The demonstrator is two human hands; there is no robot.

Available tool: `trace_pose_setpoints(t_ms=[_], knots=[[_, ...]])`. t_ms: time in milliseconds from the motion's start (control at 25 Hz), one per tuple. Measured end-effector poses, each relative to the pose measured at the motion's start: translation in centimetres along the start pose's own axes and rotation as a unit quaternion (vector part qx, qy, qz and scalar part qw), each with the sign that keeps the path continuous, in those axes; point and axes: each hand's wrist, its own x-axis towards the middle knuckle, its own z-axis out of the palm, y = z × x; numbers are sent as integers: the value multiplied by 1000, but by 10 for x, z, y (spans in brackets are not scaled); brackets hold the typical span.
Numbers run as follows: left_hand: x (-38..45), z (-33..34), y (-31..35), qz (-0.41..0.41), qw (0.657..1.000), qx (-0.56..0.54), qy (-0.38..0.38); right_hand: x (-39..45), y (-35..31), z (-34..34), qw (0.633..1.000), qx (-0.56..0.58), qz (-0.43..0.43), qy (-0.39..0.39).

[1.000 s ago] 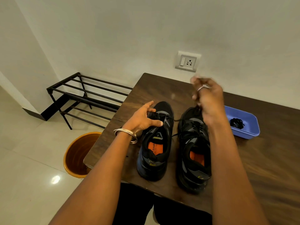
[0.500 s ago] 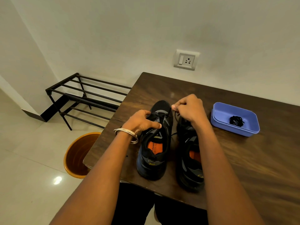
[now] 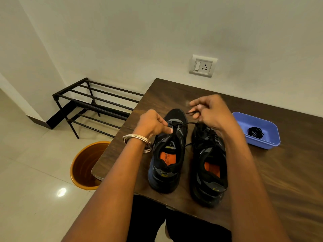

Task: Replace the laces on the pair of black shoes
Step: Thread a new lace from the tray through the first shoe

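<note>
Hands over left shoe, right hand pinching lace

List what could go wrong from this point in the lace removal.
The right hand pulls the black lace sideways; the left black shoe, held only near the toe by the left hand, could twist or slide. The lace might also snag in an eyelet.

Wood-grain surface, matt; glossy floor tiles; tray probably plastic; shiny metal bangle; black metal rack.
</note>
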Motion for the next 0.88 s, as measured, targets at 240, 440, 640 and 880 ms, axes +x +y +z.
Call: trace_pose_setpoints(t_ms=[240,440,640,880], knots=[[-8,25,-1,16,985,173,-25,8,26,51,991,129,43,5],[-10,25,-6,44,982,180,24,11,33,64,998,30,57,5],[-12,23,-12,60,978,179,93,11,34,71,996,-81,29,-12],[-10,20,-15,57,980,161,106,17,48,112,991,-86,89,51]])
